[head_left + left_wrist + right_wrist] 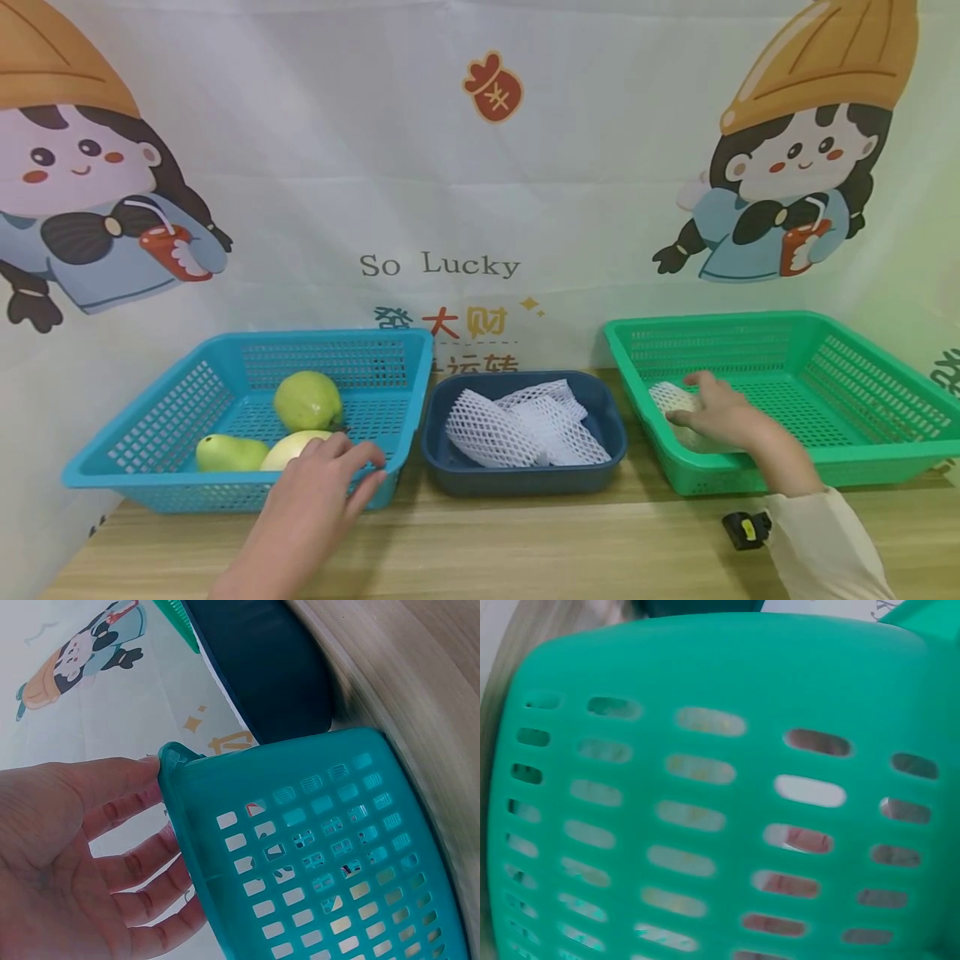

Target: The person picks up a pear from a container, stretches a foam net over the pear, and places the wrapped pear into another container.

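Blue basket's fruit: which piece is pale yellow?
The piece partly hidden by the left hand; the rounded piece behind it and the pear-shaped piece beside it are green.

Left hand partly hides pale fruit; right hand covers part of netted item. Green basket cut off at head view's right edge. Black device: marking too small to read. Right wrist: hand blurred behind slots.

Blue basket and green basket flank open air above the tray.
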The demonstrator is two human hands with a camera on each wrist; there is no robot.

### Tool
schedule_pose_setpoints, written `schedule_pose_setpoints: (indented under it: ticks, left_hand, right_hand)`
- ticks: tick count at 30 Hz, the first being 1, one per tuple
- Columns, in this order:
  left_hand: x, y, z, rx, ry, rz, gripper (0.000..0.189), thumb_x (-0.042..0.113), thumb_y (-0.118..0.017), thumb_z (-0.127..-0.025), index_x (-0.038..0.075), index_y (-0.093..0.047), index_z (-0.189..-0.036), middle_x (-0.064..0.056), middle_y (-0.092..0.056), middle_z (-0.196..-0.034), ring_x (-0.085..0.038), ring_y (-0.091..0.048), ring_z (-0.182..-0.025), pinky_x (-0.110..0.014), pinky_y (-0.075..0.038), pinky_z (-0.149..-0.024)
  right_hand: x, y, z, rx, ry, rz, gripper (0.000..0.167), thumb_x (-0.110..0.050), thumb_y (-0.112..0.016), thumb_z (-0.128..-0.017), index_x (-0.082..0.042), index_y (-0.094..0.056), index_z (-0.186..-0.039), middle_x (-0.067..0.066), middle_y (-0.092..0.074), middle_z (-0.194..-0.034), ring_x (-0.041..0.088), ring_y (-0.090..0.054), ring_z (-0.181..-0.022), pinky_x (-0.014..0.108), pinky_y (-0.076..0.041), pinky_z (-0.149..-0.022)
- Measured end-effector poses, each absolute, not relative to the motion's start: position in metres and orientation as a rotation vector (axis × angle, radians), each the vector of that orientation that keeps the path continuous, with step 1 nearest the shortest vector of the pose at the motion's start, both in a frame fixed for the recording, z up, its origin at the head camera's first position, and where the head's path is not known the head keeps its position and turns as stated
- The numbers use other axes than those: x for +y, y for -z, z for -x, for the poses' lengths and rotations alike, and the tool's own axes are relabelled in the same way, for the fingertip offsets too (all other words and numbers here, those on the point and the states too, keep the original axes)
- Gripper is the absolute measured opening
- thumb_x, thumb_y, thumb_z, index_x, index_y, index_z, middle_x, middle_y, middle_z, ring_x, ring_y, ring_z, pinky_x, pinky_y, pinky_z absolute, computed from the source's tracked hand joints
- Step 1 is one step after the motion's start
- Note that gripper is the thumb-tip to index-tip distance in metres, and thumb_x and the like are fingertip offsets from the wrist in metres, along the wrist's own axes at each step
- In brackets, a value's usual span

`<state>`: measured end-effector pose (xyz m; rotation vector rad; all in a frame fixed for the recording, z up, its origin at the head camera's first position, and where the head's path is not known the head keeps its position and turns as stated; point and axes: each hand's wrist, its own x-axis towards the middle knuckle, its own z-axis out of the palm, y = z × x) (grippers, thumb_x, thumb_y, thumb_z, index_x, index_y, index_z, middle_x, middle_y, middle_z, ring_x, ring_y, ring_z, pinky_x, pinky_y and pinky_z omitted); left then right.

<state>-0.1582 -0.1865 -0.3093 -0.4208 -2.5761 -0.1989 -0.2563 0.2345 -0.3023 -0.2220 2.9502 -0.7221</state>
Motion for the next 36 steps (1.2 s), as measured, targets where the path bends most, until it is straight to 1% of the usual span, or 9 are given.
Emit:
schedule_pose_setpoints:
  ticks: [3,5,8,10,16,20,23,30,36]
  left_hand:
    - [-0.187,0.309,0.158,-2.574,0.202,0.422,0.012,0.020,-0.073,-0.079,0.024,-0.063,-0.084,0.005,-0.053,-0.075,-0.017,-0.050,-0.072,-0.033,-0.041,-0.061]
    - [-0.187,0.309,0.158,-2.566,0.202,0.424,0.012,0.020,-0.074,-0.078,0.024,-0.064,-0.084,0.005,-0.052,-0.075,-0.017,-0.050,-0.072,-0.033,-0.040,-0.060]
    - [-0.187,0.310,0.158,-2.556,0.200,0.425,0.013,0.020,-0.074,-0.078,0.024,-0.064,-0.084,0.005,-0.052,-0.074,-0.017,-0.050,-0.072,-0.033,-0.040,-0.060]
    - [-0.187,0.310,0.158,-2.555,0.198,0.422,0.013,0.020,-0.074,-0.078,0.024,-0.063,-0.084,0.006,-0.052,-0.074,-0.017,-0.050,-0.073,-0.033,-0.040,-0.060]
    - [-0.186,0.310,0.157,-2.569,0.195,0.408,0.012,0.021,-0.073,-0.078,0.024,-0.063,-0.084,0.005,-0.052,-0.075,-0.018,-0.051,-0.074,-0.034,-0.040,-0.060]
    - [-0.186,0.310,0.157,-2.569,0.201,0.409,0.012,0.021,-0.073,-0.078,0.024,-0.063,-0.084,0.005,-0.052,-0.075,-0.018,-0.051,-0.074,-0.034,-0.040,-0.060]
    - [-0.186,0.310,0.157,-2.565,0.205,0.417,0.012,0.020,-0.074,-0.078,0.024,-0.063,-0.084,0.006,-0.052,-0.075,-0.018,-0.051,-0.074,-0.033,-0.040,-0.060]
    - [-0.186,0.309,0.158,-2.581,0.209,0.419,0.012,0.020,-0.073,-0.079,0.024,-0.063,-0.084,0.006,-0.052,-0.074,-0.017,-0.050,-0.073,-0.033,-0.040,-0.061]
    - [-0.187,0.309,0.157,-2.592,0.207,0.415,0.012,0.021,-0.073,-0.079,0.025,-0.063,-0.085,0.006,-0.051,-0.074,-0.016,-0.049,-0.073,-0.033,-0.040,-0.061]
  right_hand:
    - [0.234,0.299,0.254,2.978,0.712,0.207,0.065,-0.028,-0.052,-0.094,0.015,-0.024,-0.133,0.043,-0.033,-0.127,0.056,-0.040,-0.109,0.057,-0.041,-0.082]
    - [0.233,0.296,0.252,3.007,0.713,0.203,0.062,-0.028,-0.049,-0.095,0.015,-0.026,-0.133,0.044,-0.030,-0.129,0.060,-0.035,-0.111,0.060,-0.039,-0.084]
    - [0.231,0.293,0.248,3.067,0.728,0.221,0.060,-0.029,-0.049,-0.095,0.014,-0.030,-0.132,0.043,-0.030,-0.131,0.062,-0.029,-0.115,0.065,-0.034,-0.087]
    - [0.228,0.290,0.245,3.098,0.748,0.251,0.059,-0.028,-0.050,-0.095,0.013,-0.031,-0.132,0.041,-0.031,-0.131,0.061,-0.028,-0.116,0.067,-0.032,-0.088]
    - [0.215,0.278,0.230,3.159,0.794,0.343,0.056,-0.028,-0.051,-0.094,0.009,-0.036,-0.133,0.036,-0.035,-0.133,0.060,-0.025,-0.120,0.068,-0.029,-0.092]
    - [0.204,0.271,0.221,3.207,0.825,0.427,0.049,-0.024,-0.053,-0.094,0.007,-0.042,-0.130,0.032,-0.041,-0.132,0.053,-0.031,-0.123,0.065,-0.030,-0.094]
    - [0.194,0.268,0.215,3.223,0.861,0.496,0.043,-0.021,-0.054,-0.093,0.005,-0.047,-0.127,0.028,-0.046,-0.130,0.047,-0.037,-0.122,0.061,-0.034,-0.094]
    - [0.169,0.270,0.203,3.223,0.903,0.642,0.030,-0.017,-0.058,-0.091,-0.003,-0.056,-0.118,0.017,-0.057,-0.120,0.038,-0.051,-0.113,0.053,-0.043,-0.087]
    - [0.149,0.280,0.202,3.157,0.869,0.797,0.022,-0.012,-0.061,-0.089,-0.007,-0.060,-0.110,0.009,-0.062,-0.113,0.029,-0.057,-0.105,0.046,-0.047,-0.086]
